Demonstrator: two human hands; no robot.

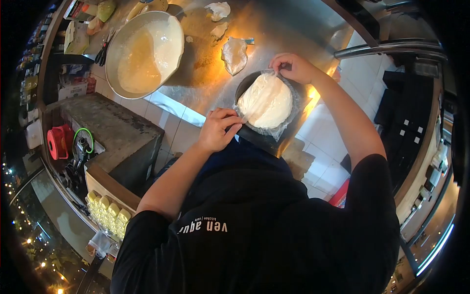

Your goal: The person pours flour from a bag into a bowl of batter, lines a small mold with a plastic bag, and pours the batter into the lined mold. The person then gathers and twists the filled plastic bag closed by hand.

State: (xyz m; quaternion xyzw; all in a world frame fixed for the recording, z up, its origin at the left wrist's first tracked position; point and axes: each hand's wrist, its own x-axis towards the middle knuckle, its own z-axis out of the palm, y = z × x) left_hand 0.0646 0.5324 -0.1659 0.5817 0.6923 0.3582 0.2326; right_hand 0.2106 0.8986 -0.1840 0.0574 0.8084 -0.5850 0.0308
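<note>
A round mass of pale dough (264, 105) sits in a dark round pan (242, 88) near the table's front edge. Clear plastic film (286, 128) lies over the dough and spreads past it toward me. My left hand (221, 129) pinches the film at the pan's left side. At the far right rim, my right hand (293, 68) holds another bit of the film between its fingertips. Beyond the pan, a crumpled piece of whitish plastic (235, 56) lies on the metal table (274, 29), with a small flat item sticking out from under it.
A large metal bowl (110, 63) with pale residue inside stands at the table's left edge. Scraps of white material (219, 11) lie farther back. Scissors (102, 54) are left of the bowl. A dark counter (117, 115) and a red round item (59, 142) are at my left.
</note>
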